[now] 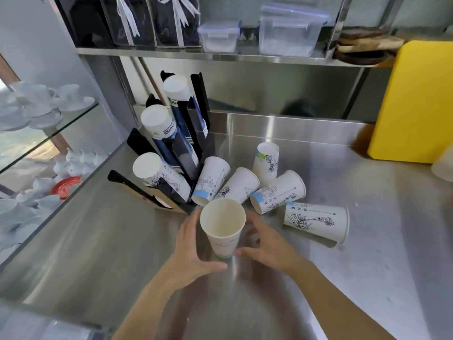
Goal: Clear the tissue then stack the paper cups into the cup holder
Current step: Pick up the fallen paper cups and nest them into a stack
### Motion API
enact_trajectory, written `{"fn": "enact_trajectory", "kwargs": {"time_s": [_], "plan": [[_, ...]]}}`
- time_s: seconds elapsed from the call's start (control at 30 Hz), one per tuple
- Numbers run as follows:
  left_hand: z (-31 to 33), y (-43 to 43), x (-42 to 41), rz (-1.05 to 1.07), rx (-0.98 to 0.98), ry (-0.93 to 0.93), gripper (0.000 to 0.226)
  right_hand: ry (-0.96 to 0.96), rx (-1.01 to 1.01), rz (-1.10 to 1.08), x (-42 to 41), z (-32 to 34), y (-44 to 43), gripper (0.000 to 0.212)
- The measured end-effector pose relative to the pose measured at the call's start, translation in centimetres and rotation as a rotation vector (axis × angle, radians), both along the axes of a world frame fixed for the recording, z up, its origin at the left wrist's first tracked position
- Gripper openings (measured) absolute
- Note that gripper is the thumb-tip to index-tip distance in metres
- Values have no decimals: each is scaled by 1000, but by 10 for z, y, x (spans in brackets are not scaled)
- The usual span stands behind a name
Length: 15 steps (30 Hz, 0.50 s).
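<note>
An upright white paper cup point(222, 225) stands on the steel counter point(122, 253) between my hands, mouth up and empty. My left hand point(190, 251) curls around its left side and my right hand point(266, 244) touches its right side near the base. Several more printed cups lie or stand behind it: one point(210, 181) and another point(239, 186) leaning, one point(278, 191) on its side, one point(316, 222) lying at the right, one point(266, 163) inverted. The black cup holder point(186, 143) at the left holds three stacks of cups. No tissue is visible.
A yellow board point(416, 99) leans at the right rear. A shelf point(220, 55) above carries plastic containers. A glass cabinet point(44, 143) with white crockery borders the counter's left edge. A white object point(443, 165) sits at the right edge.
</note>
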<state>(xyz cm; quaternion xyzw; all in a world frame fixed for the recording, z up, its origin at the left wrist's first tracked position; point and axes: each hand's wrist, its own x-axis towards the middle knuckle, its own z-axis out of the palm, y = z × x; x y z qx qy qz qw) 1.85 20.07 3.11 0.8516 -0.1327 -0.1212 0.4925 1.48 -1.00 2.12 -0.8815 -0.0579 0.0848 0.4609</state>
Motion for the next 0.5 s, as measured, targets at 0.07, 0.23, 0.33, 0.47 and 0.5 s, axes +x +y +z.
{"fn": "enact_trajectory", "kwargs": {"time_s": [0.07, 0.23, 0.33, 0.47, 0.5], "plan": [[21, 10, -1, 34, -62, -89, 102, -33, -1, -50, -1, 6, -10, 90], [82, -22, 18, -11, 13, -390, 85, -165, 40, -224, -4, 32, -41, 72], [95, -71, 31, -128, 140, -544, 82, -225, 31, -314, -4, 39, -62, 62], [75, -136, 44, -254, 303, -622, 76, -332, -131, -434, -5, 39, -99, 57], [67, -149, 45, -279, 352, -615, 76, -344, -211, -478, -7, 37, -108, 56]]}}
